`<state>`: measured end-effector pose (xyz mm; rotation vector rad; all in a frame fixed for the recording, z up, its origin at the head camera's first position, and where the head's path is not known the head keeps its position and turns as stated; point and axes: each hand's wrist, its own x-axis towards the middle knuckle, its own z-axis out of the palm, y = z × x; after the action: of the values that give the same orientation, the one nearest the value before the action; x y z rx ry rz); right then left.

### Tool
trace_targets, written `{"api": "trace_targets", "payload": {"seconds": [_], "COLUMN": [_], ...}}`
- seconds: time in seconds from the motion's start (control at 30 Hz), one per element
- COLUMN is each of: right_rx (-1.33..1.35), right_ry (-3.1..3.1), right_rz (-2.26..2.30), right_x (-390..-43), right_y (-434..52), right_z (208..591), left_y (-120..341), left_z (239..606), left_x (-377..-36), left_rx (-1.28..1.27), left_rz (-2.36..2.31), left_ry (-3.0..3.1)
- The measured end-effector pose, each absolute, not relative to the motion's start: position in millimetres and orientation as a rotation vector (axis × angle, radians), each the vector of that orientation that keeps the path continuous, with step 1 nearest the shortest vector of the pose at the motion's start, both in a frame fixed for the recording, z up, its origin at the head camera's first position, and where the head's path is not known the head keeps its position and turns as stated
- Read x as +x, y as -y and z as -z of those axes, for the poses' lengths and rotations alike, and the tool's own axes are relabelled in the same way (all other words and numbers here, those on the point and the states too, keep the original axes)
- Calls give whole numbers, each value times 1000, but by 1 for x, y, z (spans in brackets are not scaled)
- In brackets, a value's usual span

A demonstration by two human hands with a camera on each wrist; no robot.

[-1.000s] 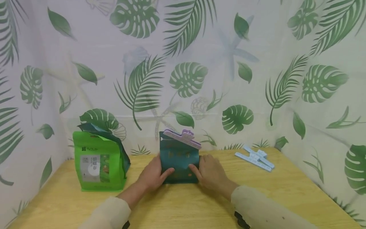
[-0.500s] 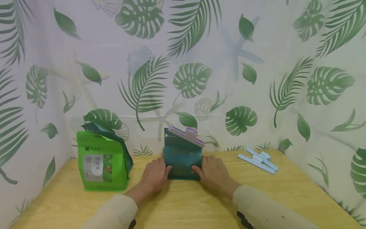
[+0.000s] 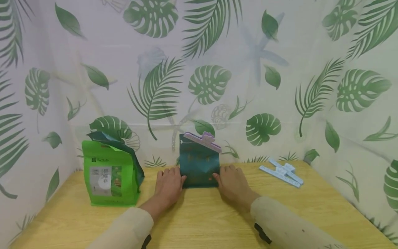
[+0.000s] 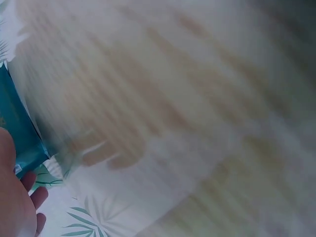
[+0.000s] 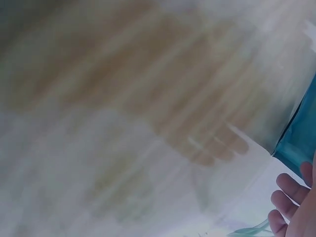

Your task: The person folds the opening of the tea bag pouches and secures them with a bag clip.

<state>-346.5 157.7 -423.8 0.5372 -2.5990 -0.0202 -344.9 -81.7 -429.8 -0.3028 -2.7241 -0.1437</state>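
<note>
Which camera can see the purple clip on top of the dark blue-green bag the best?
The head camera. It shows the whole purple clip clamped slantwise across the top of the teal bag, which stands between both hands. The left wrist and right wrist cameras are blurred and catch only an edge of the bag, no clip.

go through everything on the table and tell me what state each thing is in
Dark teal pouch: upright, top clipped shut.
Purple sealing clip: clamped on pouch top, tilted.
Bright green pouch: upright, top open.
Pale blue clips: lying loose on wooden table.
Left hand, right hand: flanking teal pouch, thumbs touching it.
</note>
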Motion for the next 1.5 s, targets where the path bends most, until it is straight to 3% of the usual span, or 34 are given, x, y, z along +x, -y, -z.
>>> {"api": "trace_targets", "payload": {"seconds": [1.0,1.5], "right_rx": [476,492], "right_ry": [2663,2618], "right_rz": [98,141], "right_x": [-385,-383], "right_y": [-147,-146], "right_z": [425,423], "left_y": [75,77], "left_z": [429,432], "left_x": [-374,-371], "left_rx": [-233,-228], "left_rz": [-50,-35], "left_ry": [2598,2649]}}
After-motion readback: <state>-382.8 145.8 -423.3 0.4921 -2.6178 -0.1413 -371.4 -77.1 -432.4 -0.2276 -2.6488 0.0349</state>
